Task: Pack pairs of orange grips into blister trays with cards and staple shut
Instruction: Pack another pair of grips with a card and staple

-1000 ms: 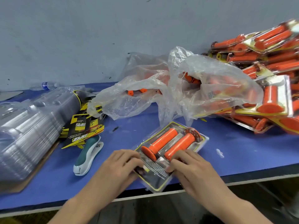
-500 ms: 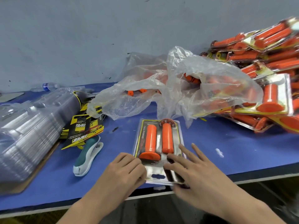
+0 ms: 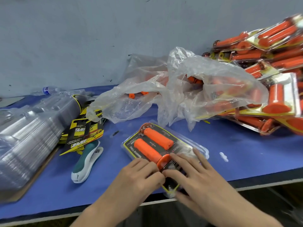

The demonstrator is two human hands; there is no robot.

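- The pack [image 3: 182, 145] with two orange grips [image 3: 158, 138] lies on the blue table [image 3: 246, 153], near its front edge.
- Left hand [image 3: 139, 176] fingers curl on its near edge.
- Right hand [image 3: 196, 176] presses flat on it, fingers straight.

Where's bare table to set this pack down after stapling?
Widest bare blue table lies right of the pack, between it and the pile of finished packs; only a small white scrap sits there. A narrower strip runs between stapler and pack. The back, under the plastic bag, and the left, with cards and empty trays, are crowded.
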